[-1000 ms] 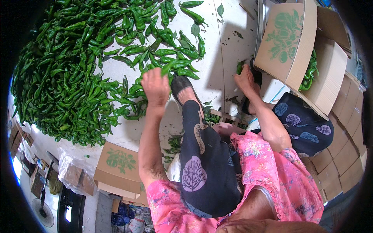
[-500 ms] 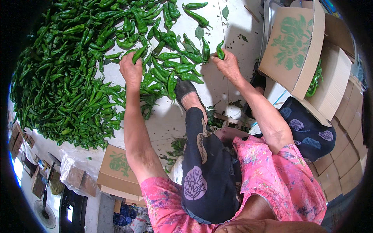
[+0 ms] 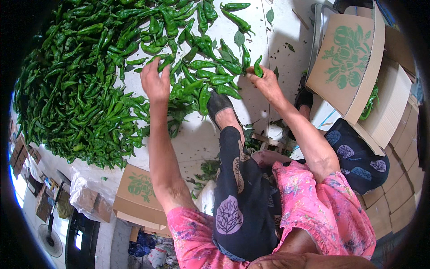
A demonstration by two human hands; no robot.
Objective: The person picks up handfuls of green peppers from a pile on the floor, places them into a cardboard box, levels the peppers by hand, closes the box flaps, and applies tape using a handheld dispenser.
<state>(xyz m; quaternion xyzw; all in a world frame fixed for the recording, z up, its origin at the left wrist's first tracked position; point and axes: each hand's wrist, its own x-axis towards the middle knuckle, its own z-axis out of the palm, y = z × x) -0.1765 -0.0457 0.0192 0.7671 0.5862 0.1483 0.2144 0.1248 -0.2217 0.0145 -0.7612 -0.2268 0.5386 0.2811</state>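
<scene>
My left hand (image 3: 155,84) is over the right edge of a wide heap of green peppers (image 3: 85,89). Its thumb and fingers are apart, with a green pepper (image 3: 167,61) lying at the fingertips. A single green pepper (image 3: 258,68) points upward from my right hand (image 3: 266,83), pinched near its lower end. Just left of that hand another pepper (image 3: 246,57) lies on the pale floor. Between my hands is a loose spread of peppers (image 3: 221,80), reaching close to the toe of my dark shoe (image 3: 219,104).
An open cardboard box (image 3: 345,58) with some peppers (image 3: 370,104) inside stands at the right, beside stacked cartons (image 3: 394,193). Another carton (image 3: 136,190) is at the lower left, near a fan (image 3: 50,240). Loose leaves (image 3: 270,16) and bits lie on the floor.
The whole view has shifted slightly, so things sit further right. My left fingers have spread from the pepper they were closed on. My right hand still pinches its pepper.
</scene>
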